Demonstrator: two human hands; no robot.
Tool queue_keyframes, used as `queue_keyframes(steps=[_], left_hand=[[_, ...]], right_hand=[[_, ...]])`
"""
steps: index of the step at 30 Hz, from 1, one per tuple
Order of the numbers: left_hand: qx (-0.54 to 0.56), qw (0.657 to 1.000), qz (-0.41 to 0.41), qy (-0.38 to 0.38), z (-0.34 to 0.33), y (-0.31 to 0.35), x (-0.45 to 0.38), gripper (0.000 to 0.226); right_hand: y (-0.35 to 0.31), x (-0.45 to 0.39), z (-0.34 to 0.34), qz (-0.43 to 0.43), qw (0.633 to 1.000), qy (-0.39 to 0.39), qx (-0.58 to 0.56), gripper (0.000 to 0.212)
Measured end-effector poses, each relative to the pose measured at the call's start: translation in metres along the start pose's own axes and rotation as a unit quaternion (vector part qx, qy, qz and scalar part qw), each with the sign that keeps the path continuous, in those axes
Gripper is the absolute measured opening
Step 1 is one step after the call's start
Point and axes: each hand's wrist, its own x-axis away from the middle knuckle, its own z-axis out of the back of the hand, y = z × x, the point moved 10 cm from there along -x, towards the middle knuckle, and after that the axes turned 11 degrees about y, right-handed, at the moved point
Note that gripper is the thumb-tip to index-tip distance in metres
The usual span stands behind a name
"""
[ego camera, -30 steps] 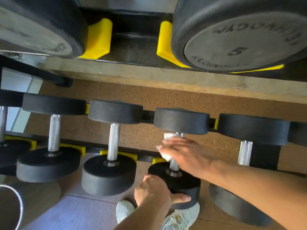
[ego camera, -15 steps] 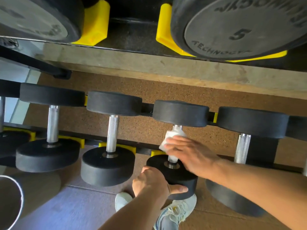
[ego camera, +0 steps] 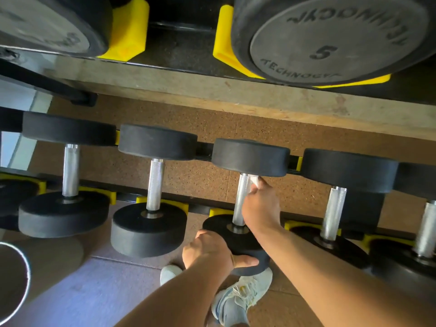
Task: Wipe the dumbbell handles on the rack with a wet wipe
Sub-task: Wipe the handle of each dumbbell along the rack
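Note:
Several black dumbbells with steel handles lie side by side on the lower rack. My right hand holds a white wet wipe against the right side of the third dumbbell's handle, with the wipe showing at the handle's far end just under the far head. My left hand grips the rim of that dumbbell's near head, thumb on its outer edge. Most of the wipe is hidden under my fingers.
Neighbouring handles stand to the left and to the right. An upper shelf carries big dumbbell heads, one marked 5, on yellow cradles. My pale shoes stand on the floor below. A round rim sits bottom left.
My right hand has slid with the wipe from the middle of the handle up to its far end and round to its right side. My left hand stays on the near head.

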Motion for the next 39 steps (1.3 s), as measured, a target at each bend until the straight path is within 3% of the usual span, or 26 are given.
queue_keyframes(steps=[3, 6, 8, 10, 12, 15, 17, 18, 21, 25, 28, 30, 31, 33, 36, 37, 39], left_hand=[[-0.009, 1.000, 0.006, 0.018, 0.001, -0.002, -0.003, 0.124], [0.014, 0.998, -0.013, 0.052, 0.003, 0.000, -0.006, 0.097], [0.035, 0.998, -0.013, 0.053, 0.002, -0.001, -0.006, 0.106], [0.032, 0.998, -0.025, 0.047, 0.002, 0.001, -0.005, 0.122], [0.045, 0.997, -0.038, 0.047, 0.000, 0.003, -0.007, 0.129], [0.126, 0.990, -0.056, 0.035, -0.003, -0.007, -0.008, 0.128], [0.206, 0.975, -0.089, 0.003, -0.013, -0.022, -0.010, 0.119], [0.248, 0.961, -0.125, -0.013, -0.016, -0.029, -0.008, 0.113], [0.419, 0.891, -0.176, -0.013, -0.012, -0.076, 0.002, 0.070], [0.570, 0.817, -0.067, 0.056, 0.001, -0.188, -0.018, 0.040], [0.686, 0.726, 0.025, 0.048, 0.026, -0.249, -0.033, 0.061], [0.709, 0.705, 0.009, 0.018, 0.049, -0.262, -0.039, 0.076], [0.713, 0.701, -0.014, 0.003, 0.062, -0.265, -0.043, 0.074], [0.708, 0.704, -0.060, -0.002, 0.086, -0.265, -0.048, 0.047], [0.681, 0.725, -0.091, 0.045, 0.112, -0.268, -0.059, 0.018], [0.655, 0.746, -0.099, 0.070, 0.117, -0.267, -0.064, 0.016], [0.585, 0.792, -0.129, 0.119, 0.125, -0.264, -0.070, 0.013]], right_hand=[[0.007, 0.024, -0.009, 0.150, 0.968, -0.082, 0.184, 0.038], [0.027, 0.056, -0.020, 0.240, 0.858, -0.218, 0.399, 0.031], [0.024, 0.062, -0.018, 0.270, 0.829, -0.241, 0.427, 0.033], [0.009, 0.057, -0.014, 0.288, 0.835, -0.221, 0.414, 0.030], [-0.012, 0.054, -0.009, 0.272, 0.868, -0.192, 0.370, 0.035], [-0.046, 0.065, -0.004, 0.192, 0.946, -0.171, 0.200, 0.037], [-0.060, 0.078, -0.011, 0.133, 0.975, -0.163, 0.068, 0.022], [-0.064, 0.086, -0.017, 0.093, 0.983, -0.160, -0.009, 0.026], [-0.064, 0.113, -0.050, -0.045, 0.973, -0.159, -0.161, 0.030], [-0.089, 0.161, -0.106, -0.139, 0.931, -0.201, -0.273, 0.024], [-0.112, 0.194, -0.139, -0.185, 0.895, -0.220, -0.341, 0.028], [-0.123, 0.214, -0.154, -0.185, 0.892, -0.235, -0.339, 0.032], [-0.128, 0.223, -0.159, -0.182, 0.894, -0.244, -0.329, 0.035], [-0.137, 0.233, -0.166, -0.193, 0.883, -0.253, -0.343, 0.038], [-0.141, 0.229, -0.167, -0.209, 0.878, -0.236, -0.361, 0.042], [-0.140, 0.222, -0.162, -0.183, 0.903, -0.223, -0.317, 0.053], [-0.141, 0.204, -0.149, -0.054, 0.969, -0.194, -0.146, 0.091]])
